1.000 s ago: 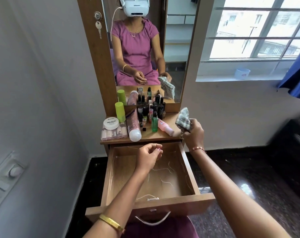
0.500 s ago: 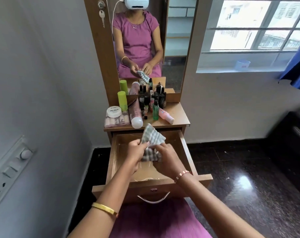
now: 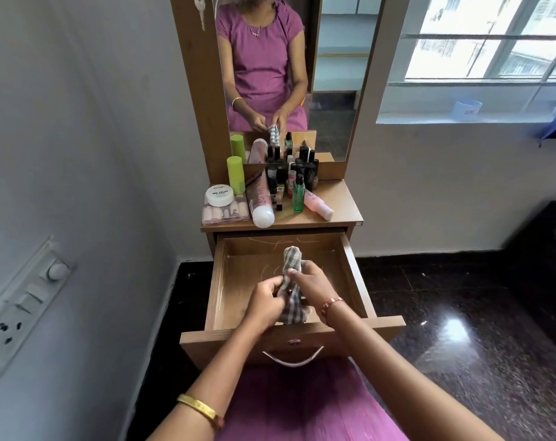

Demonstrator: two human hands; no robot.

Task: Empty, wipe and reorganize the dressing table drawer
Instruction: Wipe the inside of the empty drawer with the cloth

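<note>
Where both sets of fingers meet over the open drawer (image 3: 353,275), they curl around a checked cloth (image 3: 291,283). Left hand (image 3: 265,299) grips the cloth's lower half from the 9 o'clock side; right hand (image 3: 313,283) pinches it from 3 o'clock, thumb across the fabric. One end of the cloth sticks up past the fingertips toward 12 o'clock, and the other hangs below the hands toward 6 o'clock, close to the drawer's front wall. Whether the cloth touches the drawer floor cannot be told.

Pale scratch lines mark the bare wooden floor of the drawer around the hands. A curved white handle (image 3: 292,358) hangs on the drawer front at 6 o'clock.

Beyond the drawer at 12 o'clock, the tabletop (image 3: 346,205) is crowded. A white jar (image 3: 220,195) sits on a clear box (image 3: 224,213) at the left. Beside it lies a pink tube (image 3: 260,198), with a green can (image 3: 236,175) standing behind. Dark small bottles (image 3: 302,173) cluster at the centre, with a green bottle (image 3: 298,194) upright in front and a pink bottle (image 3: 318,205) lying to its right. Behind them a mirror (image 3: 334,74) reflects the seated person. A switch panel (image 3: 22,307) is on the wall at 9 o'clock, a window (image 3: 493,58) at 2 o'clock.
</note>
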